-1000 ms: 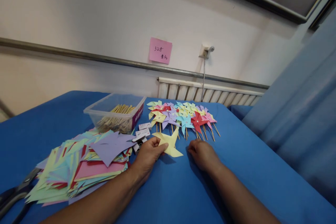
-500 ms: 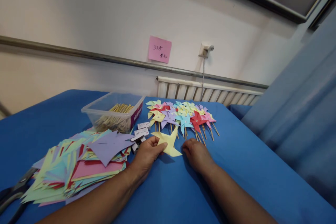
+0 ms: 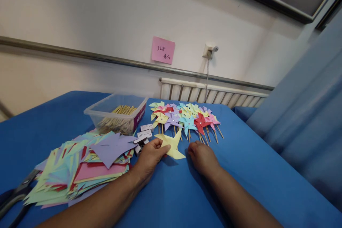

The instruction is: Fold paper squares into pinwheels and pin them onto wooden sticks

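Between the thumb and fingers of my left hand [image 3: 152, 156] is a yellow paper pinwheel [image 3: 172, 145], its blades folded and no stick visible on it. My right hand [image 3: 202, 156] rests just right of the pinwheel, apart from it, with the fingers curled together; whether something small is inside them is hidden. Behind both hands lie several finished paper pinwheels [image 3: 188, 123] on wooden sticks, in yellow, purple, blue, red and pink. Small white boxes [image 3: 144, 134] sit beyond my left hand.
A stack of coloured paper sheets [image 3: 98, 172] lies left, topped by a purple cut sheet [image 3: 113, 147]. Scissors [image 3: 20, 192] are at the far left. Behind the stack stands a clear plastic box [image 3: 112, 112] holding wooden sticks. Everything is on a blue-covered table [image 3: 256, 171].
My right hand has shifted very slightly right, away from the pinwheel. My left hand keeps hold of the yellow pinwheel in nearly the same place.
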A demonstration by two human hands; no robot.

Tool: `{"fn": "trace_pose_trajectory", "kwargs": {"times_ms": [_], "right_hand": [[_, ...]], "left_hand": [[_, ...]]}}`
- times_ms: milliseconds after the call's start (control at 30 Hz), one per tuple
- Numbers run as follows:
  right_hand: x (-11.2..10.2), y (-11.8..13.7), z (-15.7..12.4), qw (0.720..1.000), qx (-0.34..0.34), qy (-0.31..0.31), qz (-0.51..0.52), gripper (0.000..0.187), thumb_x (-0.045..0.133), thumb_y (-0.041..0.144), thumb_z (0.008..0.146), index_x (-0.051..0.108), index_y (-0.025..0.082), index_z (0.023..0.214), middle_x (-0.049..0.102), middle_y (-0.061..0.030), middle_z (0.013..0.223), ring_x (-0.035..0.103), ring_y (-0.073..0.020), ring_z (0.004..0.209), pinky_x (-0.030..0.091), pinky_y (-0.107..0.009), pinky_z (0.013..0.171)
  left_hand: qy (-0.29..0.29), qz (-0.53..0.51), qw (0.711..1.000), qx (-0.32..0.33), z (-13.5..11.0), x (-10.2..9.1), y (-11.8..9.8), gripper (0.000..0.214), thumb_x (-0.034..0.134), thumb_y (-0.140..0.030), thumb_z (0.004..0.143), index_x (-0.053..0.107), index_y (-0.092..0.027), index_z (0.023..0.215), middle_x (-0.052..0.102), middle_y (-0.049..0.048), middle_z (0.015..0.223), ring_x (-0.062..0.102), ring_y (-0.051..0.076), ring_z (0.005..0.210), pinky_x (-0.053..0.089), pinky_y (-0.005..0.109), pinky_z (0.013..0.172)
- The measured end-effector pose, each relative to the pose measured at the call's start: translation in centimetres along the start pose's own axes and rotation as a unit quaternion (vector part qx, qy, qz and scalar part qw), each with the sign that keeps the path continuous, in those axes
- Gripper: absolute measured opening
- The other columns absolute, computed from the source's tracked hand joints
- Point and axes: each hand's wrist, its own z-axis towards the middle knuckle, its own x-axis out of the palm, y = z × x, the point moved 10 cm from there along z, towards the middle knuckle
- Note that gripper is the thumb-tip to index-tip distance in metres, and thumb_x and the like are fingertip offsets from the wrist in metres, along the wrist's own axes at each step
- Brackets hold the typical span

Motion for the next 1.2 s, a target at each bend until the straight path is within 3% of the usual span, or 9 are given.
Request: {"fn": "trace_pose_trajectory", "kwargs": {"times_ms": [700, 1200], "right_hand": [[0.32, 0.07, -0.18, 0.999, -0.005, 0.031, -0.027, 0.021, 0.047, 0.016, 0.087, 0.067, 0.018, 0.089, 0.066, -0.0083, 0.090, 0.060, -0.0177, 0.080, 0.032, -0.026, 0.063], [0.40, 0.61, -0.31, 0.998, -0.055, 0.037, 0.008, 0.023, 0.046, 0.013, 0.085, 0.065, 0.021, 0.094, 0.065, -0.0049, 0.095, 0.059, -0.0166, 0.087, 0.035, -0.023, 0.070]], "left_hand": [[-0.001, 0.010, 1.000, 0.003, 0.01, 0.03, -0.06, 0.022, 0.072, -0.031, 0.063, 0.056, -0.017, 0.067, 0.057, -0.0042, 0.057, 0.050, 0.010, 0.052, 0.037, 0.022, 0.052], [0.000, 0.014, 1.000, 0.001, -0.08, 0.10, -0.11, 0.022, 0.072, -0.033, 0.061, 0.058, -0.017, 0.067, 0.058, -0.0040, 0.057, 0.051, 0.011, 0.052, 0.037, 0.023, 0.052]]}}
